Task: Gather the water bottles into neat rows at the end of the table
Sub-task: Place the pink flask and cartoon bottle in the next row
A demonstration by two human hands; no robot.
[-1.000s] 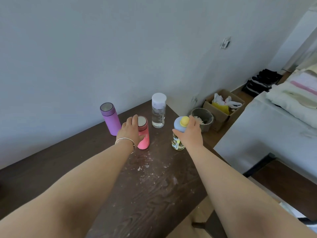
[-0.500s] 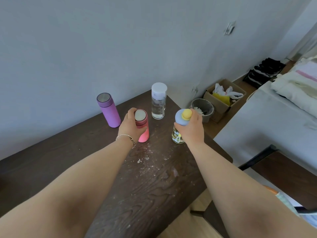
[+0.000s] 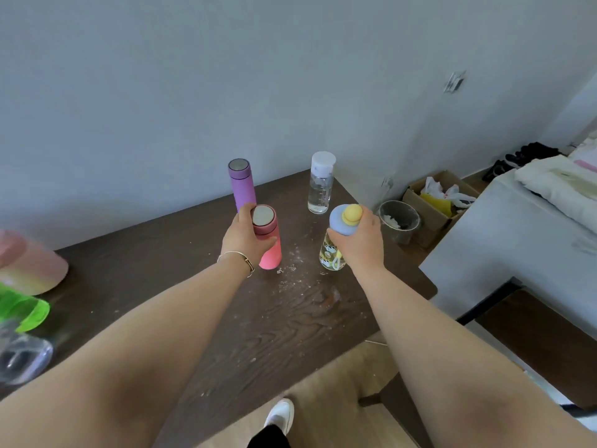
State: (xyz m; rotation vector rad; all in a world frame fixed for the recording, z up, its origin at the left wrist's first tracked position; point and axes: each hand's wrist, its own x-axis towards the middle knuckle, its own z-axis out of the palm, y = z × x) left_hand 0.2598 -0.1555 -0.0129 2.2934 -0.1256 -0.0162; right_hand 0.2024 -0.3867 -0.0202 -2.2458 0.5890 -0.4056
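Observation:
My left hand [image 3: 245,236] grips the pink flask [image 3: 270,250], which stands on the dark wooden table [image 3: 284,318]. My right hand [image 3: 361,242] holds the small patterned bottle [image 3: 329,252] around its blue cap with a yellow knob. Behind them, near the wall, stand a purple flask [image 3: 242,185] and a clear bottle with a white cap [image 3: 320,184]. At the far left edge of the view are a pink-yellow bottle [image 3: 30,263], a green bottle [image 3: 22,310] and a clear bottle [image 3: 22,357], all blurred.
The table's right end is just beyond the patterned bottle. On the floor past it stand a grey bin [image 3: 399,221] and a cardboard box [image 3: 436,202]. A white-topped surface [image 3: 504,253] lies to the right. White specks dot the tabletop.
The view has swung left and down, bringing bottles at the left edge into sight. Both hands keep their hold; the pink flask now stands nearer the purple flask.

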